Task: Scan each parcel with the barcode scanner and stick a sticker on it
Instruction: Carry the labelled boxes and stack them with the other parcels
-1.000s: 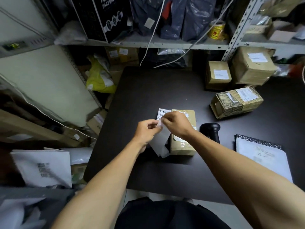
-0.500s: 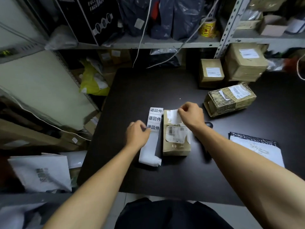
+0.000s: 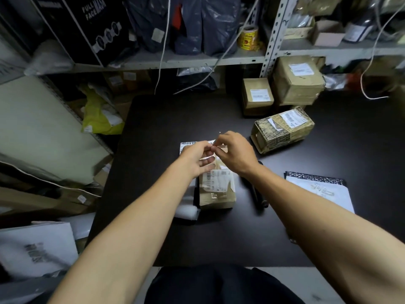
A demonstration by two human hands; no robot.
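Note:
A small brown parcel (image 3: 217,191) with a white barcode label lies in the middle of the black table (image 3: 153,132). A white sticker strip (image 3: 186,212) runs along its left side, and the printed far end is under my fingers. My left hand (image 3: 196,160) holds the strip's far end over the parcel. My right hand (image 3: 235,152) meets it fingertip to fingertip and pinches a white sticker edge there. The black barcode scanner (image 3: 257,194) lies on the table to the right of the parcel, partly hidden by my right forearm.
A patterned parcel (image 3: 282,128) lies at the right, with two brown boxes (image 3: 257,95) (image 3: 298,80) behind it under the shelf. A white mailer bag (image 3: 320,191) sits by my right arm. Cables hang from the shelves. More bags lie on the floor at the left.
My right hand left the parcel's top and came back to the strip's far end. My left hand moved up and right to meet it, so both now pinch at the strip.

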